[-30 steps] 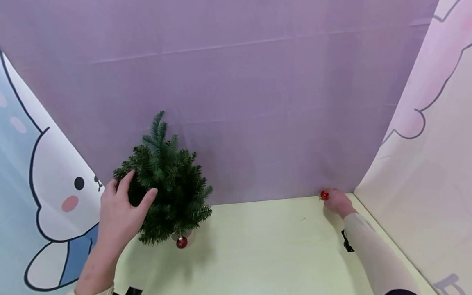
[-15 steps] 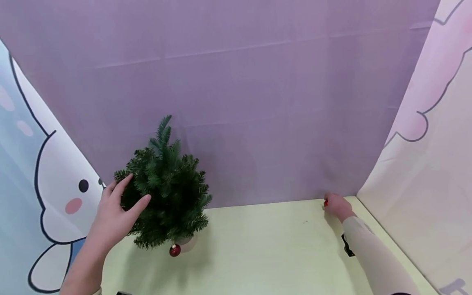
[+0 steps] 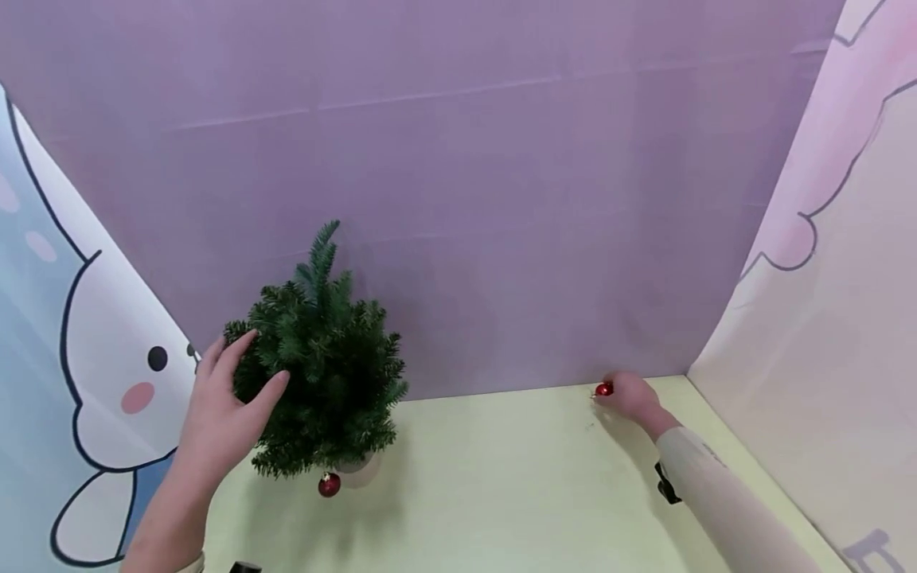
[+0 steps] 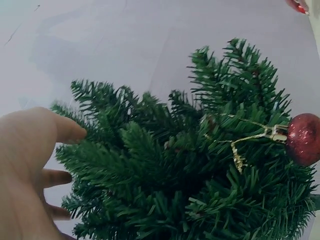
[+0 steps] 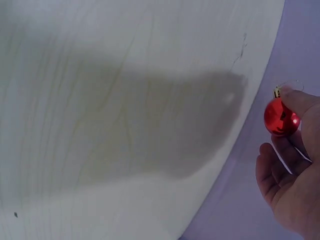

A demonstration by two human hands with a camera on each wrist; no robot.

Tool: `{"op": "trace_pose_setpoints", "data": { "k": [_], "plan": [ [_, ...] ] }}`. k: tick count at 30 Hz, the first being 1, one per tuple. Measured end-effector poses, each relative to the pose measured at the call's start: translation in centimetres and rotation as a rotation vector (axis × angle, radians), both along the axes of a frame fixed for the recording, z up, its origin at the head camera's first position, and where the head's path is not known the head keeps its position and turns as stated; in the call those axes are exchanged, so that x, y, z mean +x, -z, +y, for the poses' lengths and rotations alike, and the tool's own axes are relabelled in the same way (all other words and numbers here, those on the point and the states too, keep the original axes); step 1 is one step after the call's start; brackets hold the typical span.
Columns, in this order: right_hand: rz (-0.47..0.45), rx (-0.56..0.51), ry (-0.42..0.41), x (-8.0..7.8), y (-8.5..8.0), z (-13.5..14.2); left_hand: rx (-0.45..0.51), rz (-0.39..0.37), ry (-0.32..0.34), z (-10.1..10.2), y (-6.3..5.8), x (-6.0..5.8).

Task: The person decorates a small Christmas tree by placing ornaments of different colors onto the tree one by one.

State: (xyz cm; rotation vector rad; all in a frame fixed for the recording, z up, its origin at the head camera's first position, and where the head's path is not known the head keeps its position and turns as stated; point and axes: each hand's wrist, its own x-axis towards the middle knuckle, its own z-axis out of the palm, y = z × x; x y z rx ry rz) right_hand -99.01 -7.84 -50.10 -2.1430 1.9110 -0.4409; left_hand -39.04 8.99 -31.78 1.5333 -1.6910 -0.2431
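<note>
A small green artificial Christmas tree (image 3: 322,374) stands at the left of the table in the head view. On a low branch hangs a dark red glittery bauble (image 4: 304,139) by a gold cord. My left hand (image 3: 225,414), thumb and fingers spread, is at the left side of the tree, its fingertips right at the branches. Over by the back right of the table, my right hand (image 3: 634,400) pinches a shiny red bauble (image 5: 281,117) near its gold cap. A thin loop shows above that cap in the right wrist view.
The pale yellow table (image 3: 494,485) meets a purple cloth backdrop (image 3: 487,239) at its back edge. Printed panels, one with a cartoon figure (image 3: 115,374), flank both sides. The tree's pot (image 3: 358,469) is mostly hidden under the branches.
My right hand has moved left along the back of the table with the shiny bauble. The tree and its hanging bauble have shifted slightly, the bauble leftward. My left hand stays beside the branches.
</note>
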Motion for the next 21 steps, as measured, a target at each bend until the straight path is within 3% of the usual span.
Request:
{"op": "trace_pose_setpoints", "data": {
  "k": [5,11,17,21],
  "plan": [
    [-0.019,-0.080,-0.073,2.3,-1.9,2.2,-0.126,0.023,-0.025,-0.4,0.1,-0.8],
    [-0.062,-0.163,-0.153,5.4,-5.5,4.0,-0.239,0.021,-0.033,-1.1,0.3,-1.1],
    [-0.061,-0.156,-0.198,8.6,-8.3,5.4,-0.299,-0.066,-0.054,-1.5,0.2,-0.9],
    [-0.053,-0.172,-0.217,10.0,-9.6,6.4,-0.290,-0.087,-0.018,-1.5,0.4,-1.1]
  ]
}}
